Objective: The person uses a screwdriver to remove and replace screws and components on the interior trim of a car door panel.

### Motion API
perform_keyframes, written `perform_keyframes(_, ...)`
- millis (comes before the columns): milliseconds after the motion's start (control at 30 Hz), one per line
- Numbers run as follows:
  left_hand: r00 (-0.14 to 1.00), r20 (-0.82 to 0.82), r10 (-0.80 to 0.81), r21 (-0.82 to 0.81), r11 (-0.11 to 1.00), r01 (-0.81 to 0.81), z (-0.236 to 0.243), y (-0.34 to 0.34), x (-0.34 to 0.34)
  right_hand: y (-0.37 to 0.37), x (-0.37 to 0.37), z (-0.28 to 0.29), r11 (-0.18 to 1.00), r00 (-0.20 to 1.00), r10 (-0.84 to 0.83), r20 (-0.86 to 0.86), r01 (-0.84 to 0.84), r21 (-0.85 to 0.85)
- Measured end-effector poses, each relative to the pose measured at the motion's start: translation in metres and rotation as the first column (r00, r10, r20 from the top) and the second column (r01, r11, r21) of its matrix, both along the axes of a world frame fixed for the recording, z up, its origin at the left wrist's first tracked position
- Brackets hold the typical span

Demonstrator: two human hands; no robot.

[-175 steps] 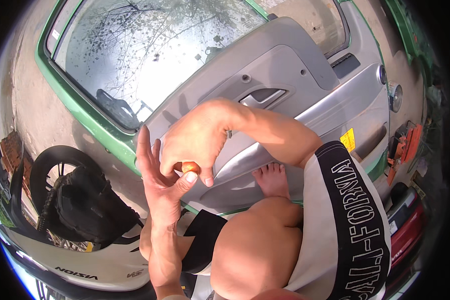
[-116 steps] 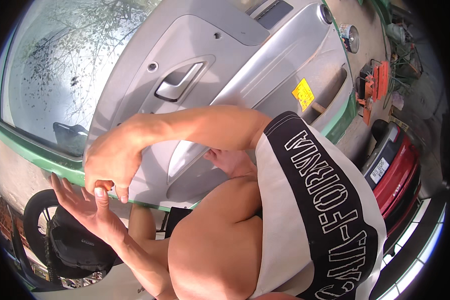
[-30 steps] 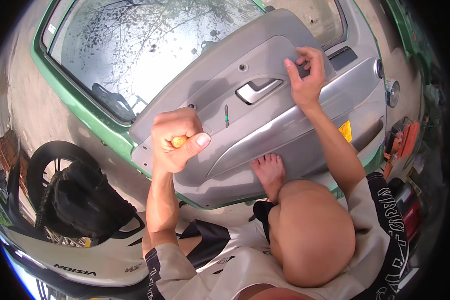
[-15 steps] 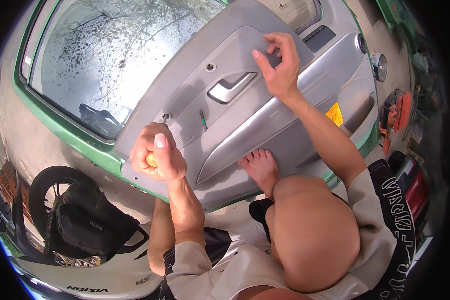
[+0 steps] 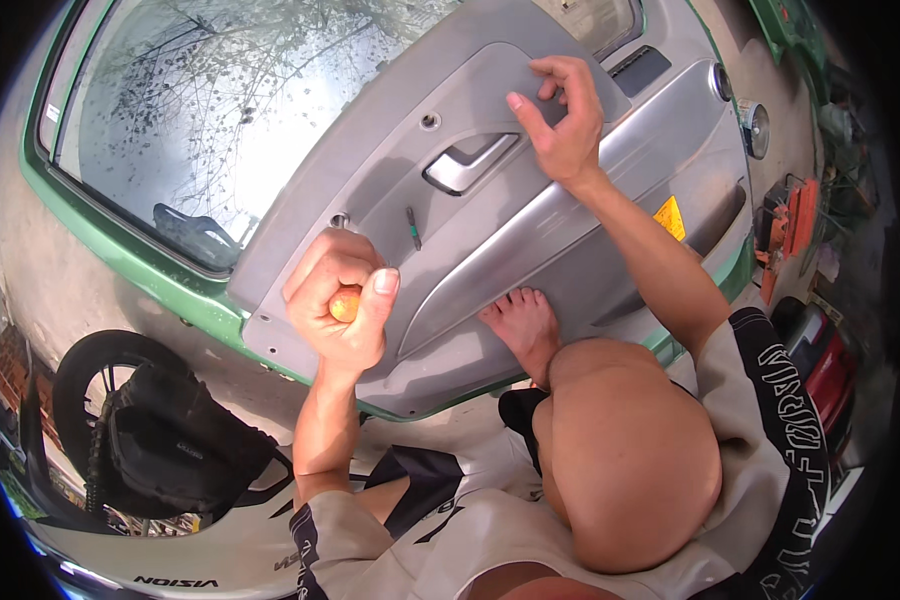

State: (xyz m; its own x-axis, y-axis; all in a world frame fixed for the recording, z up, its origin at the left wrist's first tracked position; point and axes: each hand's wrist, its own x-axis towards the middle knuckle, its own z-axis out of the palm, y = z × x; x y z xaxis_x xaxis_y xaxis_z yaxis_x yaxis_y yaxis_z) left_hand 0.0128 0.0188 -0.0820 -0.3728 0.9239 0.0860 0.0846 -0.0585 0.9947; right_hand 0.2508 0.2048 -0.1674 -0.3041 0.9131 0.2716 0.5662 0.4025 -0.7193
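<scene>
My left hand (image 5: 320, 275) is wrapped in a fist round a screwdriver (image 5: 345, 304), its yellow-orange handle end showing past the thumb. Most of the shaft is hidden behind the fist, near a round hole (image 5: 340, 221) in the grey door panel (image 5: 470, 95). Whether the tip is in that hole I cannot tell. Over the upper part of the panel hangs my right hand (image 5: 570, 135), empty, with loosely curled fingers apart. A small dark rod with a green band (image 5: 413, 229) lies between the hands, below the silver door handle (image 5: 470, 165).
The green-framed car door lies flat, its window (image 5: 220, 110) reflecting branches. My bare foot (image 5: 523, 325) rests on the panel. A motorbike with a black bag (image 5: 175, 435) stands at left. A round lamp (image 5: 755, 130) and orange-red pieces (image 5: 795, 215) lie at right.
My left fist has shifted slightly right and turned, showing more of the screwdriver's handle end. The shaft seen beside the hole earlier is now mostly hidden. My right hand barely moved.
</scene>
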Motion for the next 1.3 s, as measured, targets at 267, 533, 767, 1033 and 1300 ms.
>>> perform_keyframes(267, 0.807, 0.368, 0.462, 0.201, 0.808, -0.554, -0.018, 0.009, 0.022, -0.002, 0.003, 0.0, 1.0, 1.0, -0.009, 0.017, 0.009, 0.008)
perform_keyframes(533, 0.994, 0.046, -0.102, 0.184, 0.979, 0.092, -0.008, 0.004, -0.018, 0.002, 0.0, -0.005, 1.0, 1.0, 0.009, -0.018, -0.008, 0.01)
perform_keyframes(767, 0.479, -0.037, -0.877, 0.068, 0.476, 0.877, -0.009, 0.05, -0.054, 0.001, 0.011, -0.008, 1.0, 1.0, 0.001, 0.017, -0.002, 0.021)
perform_keyframes(1033, 0.954, 0.073, 0.292, 0.232, 0.925, -0.301, -0.027, -0.011, 0.004, -0.001, 0.002, 0.0, 0.999, 0.999, 0.026, -0.022, -0.026, -0.021)
perform_keyframes(1300, 0.758, -0.023, 0.652, 0.221, 0.742, -0.632, -0.015, 0.024, 0.031, 0.0, 0.0, -0.001, 1.0, 0.999, 0.03, 0.026, -0.029, -0.007)
